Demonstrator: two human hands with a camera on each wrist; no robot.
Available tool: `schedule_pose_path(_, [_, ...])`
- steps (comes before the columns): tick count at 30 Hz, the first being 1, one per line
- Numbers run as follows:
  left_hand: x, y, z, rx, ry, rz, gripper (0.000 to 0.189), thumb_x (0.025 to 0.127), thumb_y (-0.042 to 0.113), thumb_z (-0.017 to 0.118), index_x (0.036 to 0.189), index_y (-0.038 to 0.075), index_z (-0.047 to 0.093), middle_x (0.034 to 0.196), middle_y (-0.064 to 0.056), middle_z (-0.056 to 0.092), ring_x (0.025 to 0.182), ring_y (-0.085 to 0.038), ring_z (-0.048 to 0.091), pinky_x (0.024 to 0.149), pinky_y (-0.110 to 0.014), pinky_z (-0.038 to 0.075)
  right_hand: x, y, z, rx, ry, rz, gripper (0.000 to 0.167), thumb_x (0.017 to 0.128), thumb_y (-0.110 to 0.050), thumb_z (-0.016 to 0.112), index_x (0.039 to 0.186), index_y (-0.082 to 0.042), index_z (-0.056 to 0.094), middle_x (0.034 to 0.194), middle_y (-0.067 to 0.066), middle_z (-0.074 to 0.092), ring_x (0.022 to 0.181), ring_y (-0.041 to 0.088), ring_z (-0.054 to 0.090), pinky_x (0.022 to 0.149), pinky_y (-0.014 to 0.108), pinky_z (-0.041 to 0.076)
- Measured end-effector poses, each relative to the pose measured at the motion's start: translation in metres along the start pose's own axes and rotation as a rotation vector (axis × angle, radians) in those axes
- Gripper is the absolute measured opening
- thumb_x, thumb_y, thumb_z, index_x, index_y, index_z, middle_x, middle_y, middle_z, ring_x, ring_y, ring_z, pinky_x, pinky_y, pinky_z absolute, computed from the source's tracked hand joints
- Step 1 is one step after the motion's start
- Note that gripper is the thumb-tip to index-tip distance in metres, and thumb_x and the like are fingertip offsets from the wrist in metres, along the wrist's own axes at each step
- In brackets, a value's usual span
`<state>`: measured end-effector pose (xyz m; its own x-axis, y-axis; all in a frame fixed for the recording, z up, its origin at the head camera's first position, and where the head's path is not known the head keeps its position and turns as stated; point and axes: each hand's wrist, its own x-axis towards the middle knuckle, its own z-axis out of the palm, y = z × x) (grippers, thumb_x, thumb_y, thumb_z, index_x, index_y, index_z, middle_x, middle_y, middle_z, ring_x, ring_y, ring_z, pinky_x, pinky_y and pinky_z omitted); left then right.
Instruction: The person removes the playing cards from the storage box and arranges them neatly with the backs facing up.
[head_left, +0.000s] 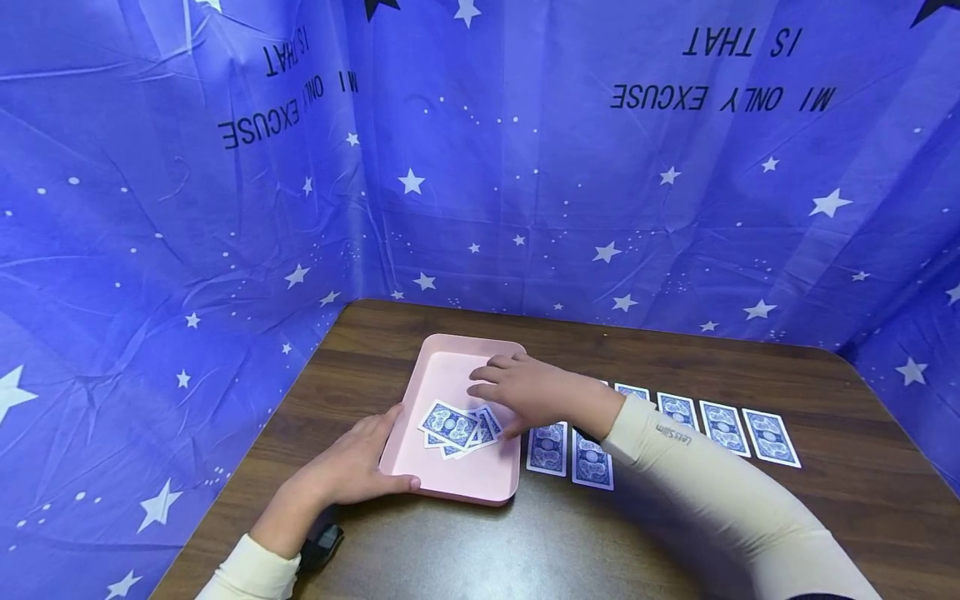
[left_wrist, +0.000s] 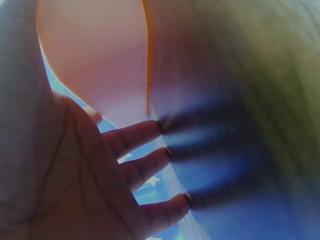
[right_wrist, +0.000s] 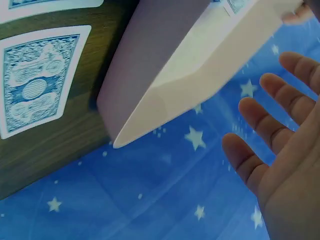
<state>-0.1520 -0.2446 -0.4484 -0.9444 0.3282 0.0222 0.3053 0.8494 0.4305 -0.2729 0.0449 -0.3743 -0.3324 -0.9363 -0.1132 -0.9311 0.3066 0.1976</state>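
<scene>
Several blue-backed playing cards [head_left: 452, 423] lie overlapping in a pink tray [head_left: 457, 492]. My left hand [head_left: 363, 462] rests against the tray's near left corner, with the thumb along the front edge and the fingers by the left wall. In the left wrist view its fingers [left_wrist: 145, 172] look fairly straight, their tips on the tabletop. Over the right side of the tray is my right hand [head_left: 528, 390], fingers loosely spread. The right wrist view shows nothing in those fingers [right_wrist: 265, 125]; the thumb side is not visible there.
More face-down cards lie in rows on the wooden table [head_left: 480, 550] right of the tray, including a front card [head_left: 592, 462] and a far-right card [head_left: 772, 437]. My right sleeve [head_left: 720, 492] hides some. A blue starry curtain [head_left: 525, 167] stands behind and left.
</scene>
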Motion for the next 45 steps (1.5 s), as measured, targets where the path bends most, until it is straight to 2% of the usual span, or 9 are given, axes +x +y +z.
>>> schedule_pose_path(9, [0.001,0.001,0.001,-0.008,0.005,0.002,0.118,0.073,0.068,0.073,0.154,-0.002,0.025,0.145,-0.023,0.046,0.132,-0.041,0.043,0.107,-0.053,0.038,0.037,-0.007,0.003,-0.074,-0.143,-0.063,0.091,0.075,-0.061,0.077,0.151,-0.024,0.043,0.153,-0.002,0.042,0.135,0.020,0.040,0.101,0.045,0.043])
schedule_pose_path(20, [-0.002,-0.001,-0.005,0.000,0.000,-0.012,0.118,0.074,0.069,0.072,0.155,-0.002,0.024,0.146,-0.024,0.044,0.134,-0.042,0.041,0.107,-0.055,0.037,0.074,-0.013,0.008,-0.117,-0.201,-0.120,0.097,0.073,-0.061,0.080,0.154,-0.027,0.038,0.154,-0.004,0.039,0.134,0.018,0.039,0.104,0.044,0.041])
schedule_pose_path(34, [-0.001,0.000,-0.001,-0.018,-0.003,-0.003,0.117,0.075,0.070,0.071,0.155,-0.002,0.024,0.148,-0.023,0.042,0.135,-0.041,0.039,0.109,-0.055,0.036,0.086,-0.028,0.015,-0.134,-0.293,-0.098,0.107,0.067,-0.061,0.084,0.156,-0.031,0.033,0.153,-0.008,0.038,0.131,0.015,0.040,0.104,0.042,0.042])
schedule_pose_path(45, [-0.001,0.000,0.000,-0.010,-0.014,-0.027,0.119,0.073,0.072,0.071,0.156,0.001,0.023,0.147,-0.022,0.044,0.135,-0.040,0.040,0.109,-0.054,0.036,0.088,-0.030,0.016,-0.080,-0.302,-0.099,0.103,0.067,-0.054,0.087,0.154,-0.030,0.037,0.145,-0.010,0.047,0.123,0.012,0.045,0.100,0.037,0.044])
